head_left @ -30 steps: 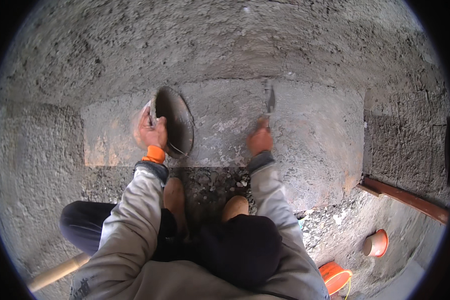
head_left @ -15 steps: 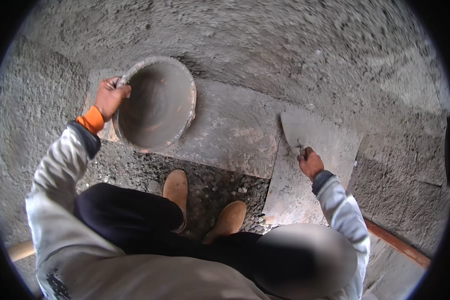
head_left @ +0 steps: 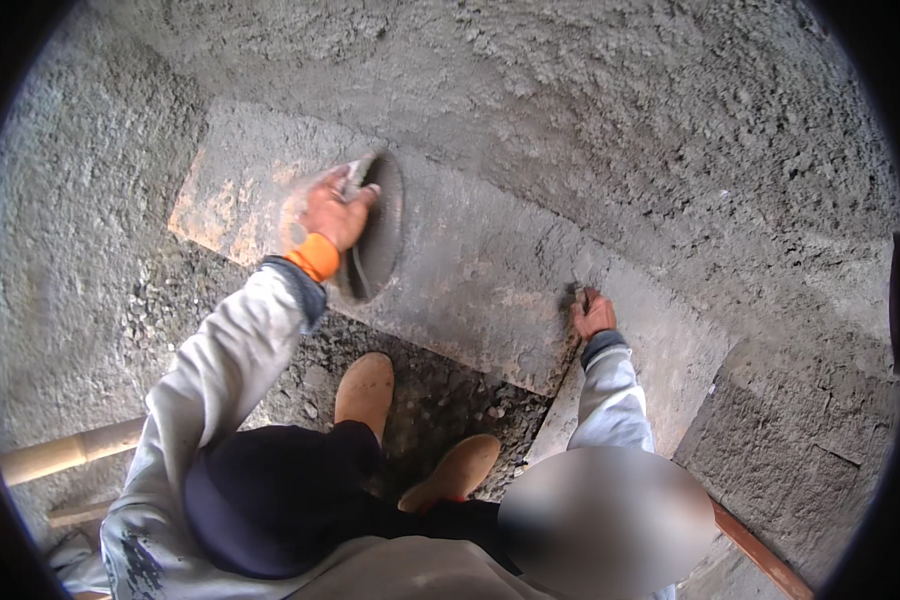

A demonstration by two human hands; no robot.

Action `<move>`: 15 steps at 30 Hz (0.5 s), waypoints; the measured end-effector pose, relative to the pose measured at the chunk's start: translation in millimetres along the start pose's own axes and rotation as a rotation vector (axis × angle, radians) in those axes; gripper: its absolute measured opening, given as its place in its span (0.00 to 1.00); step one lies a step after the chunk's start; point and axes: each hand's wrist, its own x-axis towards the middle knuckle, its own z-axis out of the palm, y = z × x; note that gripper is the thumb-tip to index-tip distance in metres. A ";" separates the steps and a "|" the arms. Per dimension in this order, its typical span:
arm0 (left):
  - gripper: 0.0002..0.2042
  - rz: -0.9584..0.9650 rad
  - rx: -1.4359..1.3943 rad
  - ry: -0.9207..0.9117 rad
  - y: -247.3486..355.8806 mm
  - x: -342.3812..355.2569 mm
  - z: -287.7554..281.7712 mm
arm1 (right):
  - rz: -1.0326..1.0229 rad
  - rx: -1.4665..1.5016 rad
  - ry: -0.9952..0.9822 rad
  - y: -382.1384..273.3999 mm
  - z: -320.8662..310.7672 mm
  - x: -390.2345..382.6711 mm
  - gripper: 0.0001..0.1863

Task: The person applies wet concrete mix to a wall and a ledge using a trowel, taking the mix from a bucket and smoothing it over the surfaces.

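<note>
My left hand (head_left: 337,215) grips the rim of a round, cement-coated bucket (head_left: 380,230), which is tipped steeply on its side above a long, cement-stained board (head_left: 450,265) and is blurred by motion. My right hand (head_left: 595,315) is closed on the handle of a trowel (head_left: 577,295) at the board's right part, near the rough wall; the blade is barely visible. A second grey board (head_left: 685,360) lies under and right of that hand.
Rough plastered wall (head_left: 620,110) curves above the boards. My tan boots (head_left: 365,385) stand on loose gravel (head_left: 310,370). A bamboo pole (head_left: 70,448) lies at lower left, a reddish-brown plank (head_left: 765,550) at lower right.
The bucket has gone from facing up half a second ago to steeply tipped, slightly rightward. My right hand sits a little higher and further left. The view has turned.
</note>
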 end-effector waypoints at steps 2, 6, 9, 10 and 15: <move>0.30 0.002 -0.015 0.028 17.2 -5.4 25.8 | -0.007 0.025 0.031 -9.2 8.6 -6.6 0.17; 0.30 0.020 0.056 -0.042 71.6 -40.2 56.7 | -0.008 0.035 0.017 -57.5 22.9 -9.5 0.17; 0.30 0.010 0.045 -0.016 77.2 -44.6 71.0 | -0.095 0.146 0.018 -101.2 49.4 -17.0 0.16; 0.31 0.020 0.040 -0.005 66.0 -38.8 75.5 | -0.138 0.105 -0.006 -126.1 52.6 -28.1 0.16; 0.27 0.140 -0.122 -0.024 22.0 -34.2 63.1 | -0.133 0.218 0.134 -172.7 50.4 -89.2 0.16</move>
